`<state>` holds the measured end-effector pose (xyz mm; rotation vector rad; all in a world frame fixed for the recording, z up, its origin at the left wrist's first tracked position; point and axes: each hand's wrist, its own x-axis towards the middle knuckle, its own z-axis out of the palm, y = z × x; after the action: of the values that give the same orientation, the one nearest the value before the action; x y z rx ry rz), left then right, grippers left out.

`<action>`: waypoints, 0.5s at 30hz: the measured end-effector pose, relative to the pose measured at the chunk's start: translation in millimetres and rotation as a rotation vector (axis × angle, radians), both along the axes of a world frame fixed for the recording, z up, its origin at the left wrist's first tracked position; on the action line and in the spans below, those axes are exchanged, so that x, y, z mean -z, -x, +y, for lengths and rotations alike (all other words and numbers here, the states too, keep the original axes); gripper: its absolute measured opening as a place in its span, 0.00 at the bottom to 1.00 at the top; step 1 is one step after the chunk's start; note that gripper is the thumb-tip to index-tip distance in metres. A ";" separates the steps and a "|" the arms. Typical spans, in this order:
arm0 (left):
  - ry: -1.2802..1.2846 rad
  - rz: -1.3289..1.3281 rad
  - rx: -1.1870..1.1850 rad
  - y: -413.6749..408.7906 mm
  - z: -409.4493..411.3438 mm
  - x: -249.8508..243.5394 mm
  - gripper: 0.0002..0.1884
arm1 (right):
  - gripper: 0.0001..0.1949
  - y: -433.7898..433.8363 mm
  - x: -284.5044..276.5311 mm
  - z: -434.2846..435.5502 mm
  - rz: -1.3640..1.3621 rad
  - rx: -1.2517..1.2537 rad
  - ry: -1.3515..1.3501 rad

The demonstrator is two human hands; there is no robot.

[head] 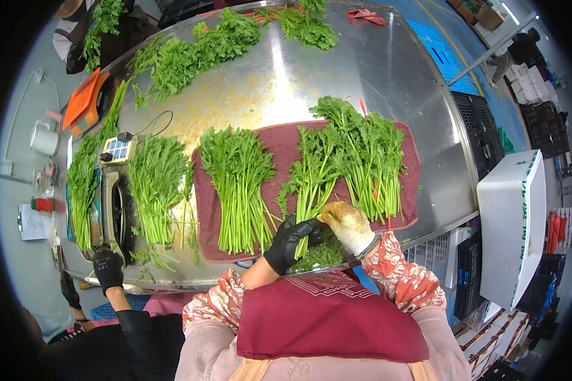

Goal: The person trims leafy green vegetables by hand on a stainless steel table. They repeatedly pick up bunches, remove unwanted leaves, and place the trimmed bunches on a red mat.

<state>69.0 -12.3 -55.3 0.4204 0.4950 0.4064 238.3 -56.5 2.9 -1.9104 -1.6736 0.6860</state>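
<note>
My left hand point(293, 243), in a black glove, is closed around the lower stems of a small bunch of leafy greens point(314, 176). Close against those stems is my right hand point(347, 223), in a stained white glove with its fingers bent; whether it pinches a stem cannot be told. A larger pile of greens point(369, 162) lies right of the bunch on a maroon towel point(286, 147), and another bundle of leafy greens point(238, 190) lies on the towel's left part. Loose leaves point(321, 255) lie below my hands at the table edge.
On the steel table point(395, 76) stand a scale point(117, 150) and an orange scale point(83, 102), with more greens point(157, 190) at left. A co-worker's black-gloved hand point(108, 269) is near a sealing device point(113, 214). A white foam box point(510, 228) stands right; another person stands at upper left.
</note>
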 end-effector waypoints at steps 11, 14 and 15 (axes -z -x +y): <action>-0.055 0.111 -0.002 -9.0 5.3 -23.3 0.12 | 0.20 0.9 15.0 0.7 0.155 0.156 -0.048; -0.043 0.140 0.001 -8.0 5.4 -25.0 0.12 | 0.15 0.3 6.9 3.7 0.046 0.056 0.056; -0.027 0.126 0.001 -7.9 5.5 -27.5 0.12 | 0.13 1.2 7.8 3.3 -0.016 0.029 0.018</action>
<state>76.9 -6.9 -27.8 0.4745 0.6123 0.3873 237.1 -53.2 -4.9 -1.9537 -1.6519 0.6779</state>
